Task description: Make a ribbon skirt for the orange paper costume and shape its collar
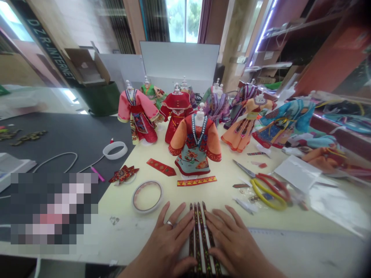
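Observation:
Several narrow dark patterned ribbon strips (198,237) with pointed far ends lie side by side on the pale tabletop. My left hand (173,237) rests flat along their left side, a ring on one finger, its fingertips touching the leftmost strip. On the other side, my right hand (227,235) lies flat with fingers stretched, touching the rightmost strip. Beyond the fingertips is a yellow-and-red patterned strip (197,181), and a red pointed strip (161,167) lies farther left. A roll of tape (147,182) sits left of my left hand.
Scissors (265,185) with red and yellow handles lie at right, near a ruler (290,233). A doll-size orange-sleeved robe (194,144) stands ahead, with several other costumed stands behind. Left are a red star-shaped ornament (124,174), a white ring (115,150) and a pink pen (97,174).

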A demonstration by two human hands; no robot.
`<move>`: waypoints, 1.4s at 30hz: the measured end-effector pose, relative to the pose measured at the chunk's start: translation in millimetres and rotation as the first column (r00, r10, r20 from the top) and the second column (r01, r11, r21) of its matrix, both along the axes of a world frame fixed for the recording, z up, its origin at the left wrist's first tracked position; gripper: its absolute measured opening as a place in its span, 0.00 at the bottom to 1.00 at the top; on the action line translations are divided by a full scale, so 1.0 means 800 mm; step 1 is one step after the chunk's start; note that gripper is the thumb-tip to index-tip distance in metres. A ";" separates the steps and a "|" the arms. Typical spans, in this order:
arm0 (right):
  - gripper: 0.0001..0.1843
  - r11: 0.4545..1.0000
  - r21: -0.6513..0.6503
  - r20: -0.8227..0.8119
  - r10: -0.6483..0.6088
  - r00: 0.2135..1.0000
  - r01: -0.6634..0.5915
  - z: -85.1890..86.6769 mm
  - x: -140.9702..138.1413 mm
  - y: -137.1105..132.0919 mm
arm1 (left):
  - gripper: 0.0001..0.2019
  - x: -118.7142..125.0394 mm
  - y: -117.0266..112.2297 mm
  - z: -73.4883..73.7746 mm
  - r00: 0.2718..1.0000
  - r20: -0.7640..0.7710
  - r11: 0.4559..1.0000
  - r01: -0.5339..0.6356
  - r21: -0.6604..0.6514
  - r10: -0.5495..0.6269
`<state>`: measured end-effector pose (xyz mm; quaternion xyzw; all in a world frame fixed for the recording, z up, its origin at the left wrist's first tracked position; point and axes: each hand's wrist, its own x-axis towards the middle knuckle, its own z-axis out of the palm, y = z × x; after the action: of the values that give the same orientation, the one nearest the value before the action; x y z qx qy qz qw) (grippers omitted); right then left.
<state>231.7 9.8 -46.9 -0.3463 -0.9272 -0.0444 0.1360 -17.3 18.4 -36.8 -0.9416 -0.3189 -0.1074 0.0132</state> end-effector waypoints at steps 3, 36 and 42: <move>0.25 1.000 0.011 -0.044 -0.018 0.999 0.019 -0.001 -0.002 0.000 | 0.32 0.001 0.000 0.000 1.000 0.007 1.000 -0.008 -0.002 0.008; 0.22 0.996 0.084 -0.032 -0.007 0.999 0.009 0.005 0.000 -0.007 | 0.29 -0.009 0.001 -0.004 1.000 0.010 1.000 0.006 0.005 -0.006; 0.26 0.999 0.039 -0.036 -0.011 0.999 0.013 0.005 -0.005 -0.005 | 0.29 -0.008 0.000 -0.002 1.000 0.028 0.999 -0.012 -0.030 0.013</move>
<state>228.1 5.6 -42.9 -0.3499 -0.9214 -0.0573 0.1590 -23.4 18.5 -38.1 -0.9381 -0.3264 -0.1159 -0.0049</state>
